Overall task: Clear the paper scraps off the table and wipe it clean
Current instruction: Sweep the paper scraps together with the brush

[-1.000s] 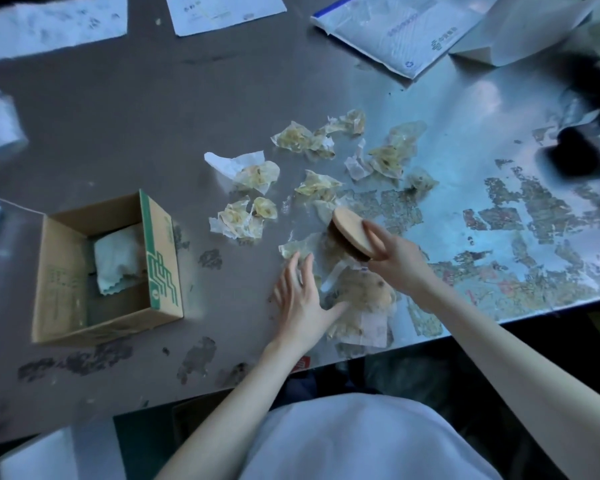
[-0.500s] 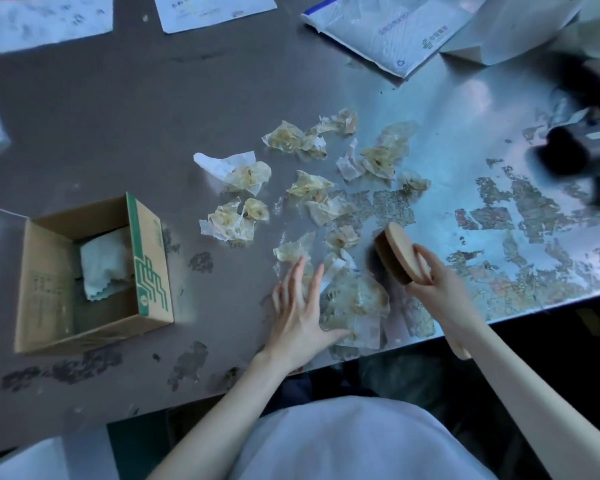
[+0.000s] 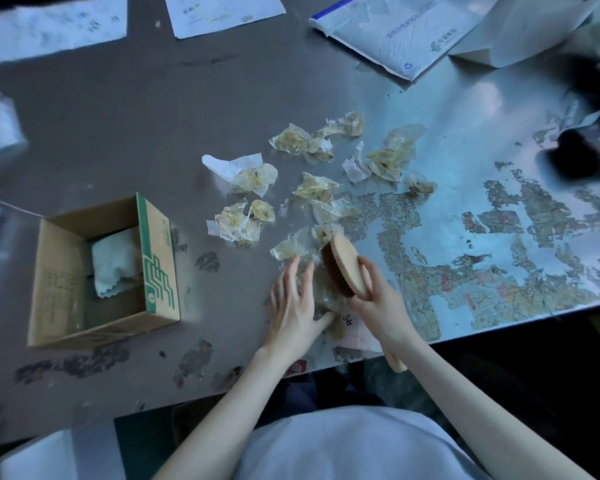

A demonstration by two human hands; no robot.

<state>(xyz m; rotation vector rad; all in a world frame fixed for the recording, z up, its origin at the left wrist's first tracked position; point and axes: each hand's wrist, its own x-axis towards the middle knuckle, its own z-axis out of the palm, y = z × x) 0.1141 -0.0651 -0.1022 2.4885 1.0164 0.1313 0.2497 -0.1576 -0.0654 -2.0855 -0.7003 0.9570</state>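
Several crumpled yellowish paper scraps (image 3: pixel 309 188) lie scattered across the middle of the grey metal table (image 3: pixel 125 126). My right hand (image 3: pixel 378 303) grips a wooden brush (image 3: pixel 343 265) with dark bristles, tilted on edge against a pile of scraps near the front edge. My left hand (image 3: pixel 293 303) lies flat with fingers spread on the table, just left of the brush, touching the pile between the two hands. Part of that pile is hidden under the hands.
An open cardboard box (image 3: pixel 66 296) with a pale cloth (image 3: pixel 115 261) inside sits at the left. Envelopes and papers (image 3: pixel 399 29) lie along the far edge. A dark blurred device (image 3: pixel 589 157) stands at the right. Worn sticker residue (image 3: pixel 499 258) covers the table's right side.
My right hand swung the brush out to the right, then back left against the pile beside my left hand. My left hand stayed flat on the table.
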